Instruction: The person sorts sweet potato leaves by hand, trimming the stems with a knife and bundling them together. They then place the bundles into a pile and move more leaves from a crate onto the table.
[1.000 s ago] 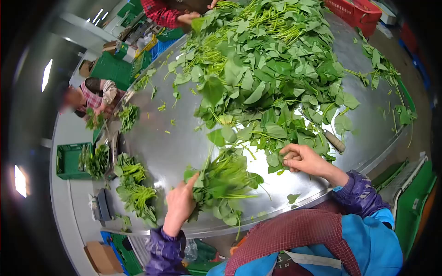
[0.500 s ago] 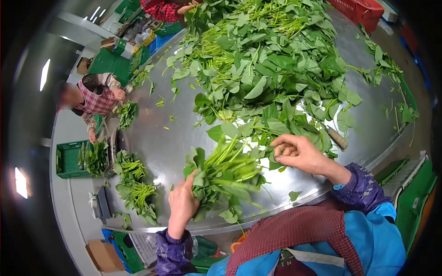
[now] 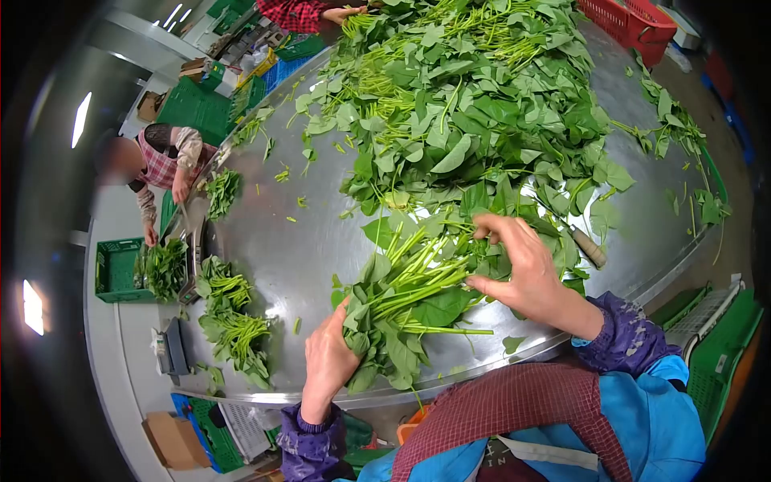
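Note:
My left hand (image 3: 332,353) is closed round the leafy end of a bunch of leafy greens (image 3: 401,297), whose long pale-green stems fan out to the right. At the stem ends, my right hand (image 3: 524,269) is spread with thumb and fingers apart. Its thumb tip is right at the cut ends. Just beyond it lies the big pile of leafy greens (image 3: 474,120) on the metal table (image 3: 281,209). A knife with a wooden handle (image 3: 589,247) rests at the pile's near right edge, its blade partly covered by leaves.
Finished-looking bunches (image 3: 241,329) lie at the table's left, beside a scale (image 3: 193,257). A co-worker (image 3: 173,161) handles greens there near a green crate (image 3: 120,273). Another person's red checked sleeve (image 3: 291,14) shows at the far side. A red crate (image 3: 630,28) stands far right.
My right hand has opened and moved to the stem ends of the bunch. My left hand and the bunch have shifted slightly right. The co-worker's hands have moved toward the scale.

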`<move>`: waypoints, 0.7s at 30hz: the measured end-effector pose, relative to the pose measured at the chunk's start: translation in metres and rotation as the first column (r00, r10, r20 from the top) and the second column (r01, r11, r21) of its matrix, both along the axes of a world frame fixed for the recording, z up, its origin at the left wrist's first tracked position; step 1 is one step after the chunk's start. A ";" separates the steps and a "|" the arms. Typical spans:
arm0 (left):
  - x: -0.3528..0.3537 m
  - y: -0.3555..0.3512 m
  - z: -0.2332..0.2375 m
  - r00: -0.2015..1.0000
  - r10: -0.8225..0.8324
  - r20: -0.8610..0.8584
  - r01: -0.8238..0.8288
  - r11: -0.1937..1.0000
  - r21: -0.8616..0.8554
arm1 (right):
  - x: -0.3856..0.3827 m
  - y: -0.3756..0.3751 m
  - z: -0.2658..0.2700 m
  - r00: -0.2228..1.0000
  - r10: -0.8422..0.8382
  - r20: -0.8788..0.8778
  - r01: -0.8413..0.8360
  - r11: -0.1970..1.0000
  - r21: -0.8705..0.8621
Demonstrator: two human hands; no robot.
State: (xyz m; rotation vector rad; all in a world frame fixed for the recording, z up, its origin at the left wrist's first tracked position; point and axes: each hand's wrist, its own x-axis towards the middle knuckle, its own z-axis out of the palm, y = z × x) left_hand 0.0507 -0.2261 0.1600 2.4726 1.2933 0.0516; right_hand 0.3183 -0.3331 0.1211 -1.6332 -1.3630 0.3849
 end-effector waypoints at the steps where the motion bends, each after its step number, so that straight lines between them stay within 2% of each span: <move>1: 0.000 0.000 0.000 1.000 0.000 0.017 0.000 1.000 -0.022 | 0.003 -0.001 -0.009 1.000 -0.003 0.000 0.003 1.000 0.000; 3: 0.001 0.000 0.000 0.999 -0.009 0.035 0.010 0.999 -0.041 | 0.006 0.000 -0.023 0.909 0.252 0.331 -0.283 0.958 0.048; 4: 0.003 0.000 0.001 0.998 -0.018 0.067 0.022 0.998 -0.064 | 0.004 -0.001 -0.021 0.920 0.296 0.257 -0.307 0.952 0.003; 5: 0.004 -0.001 0.001 0.995 -0.024 0.099 0.033 0.996 -0.088 | 0.001 0.000 -0.016 0.920 0.294 0.259 -0.306 0.952 0.004; 7: 0.010 -0.004 0.003 0.994 -0.050 0.101 0.059 0.994 -0.089 | -0.010 0.002 -0.003 0.863 0.260 0.432 -0.273 0.961 -0.033; 9: 0.014 -0.008 0.003 0.992 -0.078 0.104 0.088 0.992 -0.091 | -0.018 0.006 -0.010 0.862 0.267 0.431 -0.297 0.955 0.001; 11: 0.017 -0.010 0.003 0.995 -0.095 0.044 0.098 0.992 -0.083 | -0.019 0.010 -0.022 0.782 0.367 0.504 -0.463 0.883 0.075; 12: 0.013 -0.008 -0.001 0.993 -0.117 0.029 0.119 0.992 -0.048 | -0.009 0.012 -0.026 0.764 0.297 0.573 -0.450 0.882 0.142; 14: 0.005 -0.009 0.001 0.995 -0.098 0.004 0.098 0.995 -0.033 | 0.027 0.015 -0.027 0.842 0.070 0.535 -0.280 0.904 0.322; 16: -0.003 -0.009 0.002 0.997 -0.063 -0.044 0.062 0.998 -0.017 | 0.080 0.008 -0.030 0.835 -0.077 0.545 -0.059 0.972 0.228; 17: -0.005 -0.011 0.002 0.998 -0.054 -0.044 0.053 0.998 -0.024 | 0.092 0.003 -0.026 0.867 -0.140 0.477 0.116 0.990 0.080; 19: -0.002 -0.010 0.002 0.992 -0.091 -0.086 0.091 0.996 -0.011 | 0.096 0.004 -0.017 0.855 -0.012 0.518 0.092 0.987 -0.130; 21: 0.008 -0.014 0.004 0.991 -0.111 -0.082 0.110 0.994 -0.008 | 0.062 0.016 0.001 0.859 0.074 0.507 -0.062 0.997 -0.041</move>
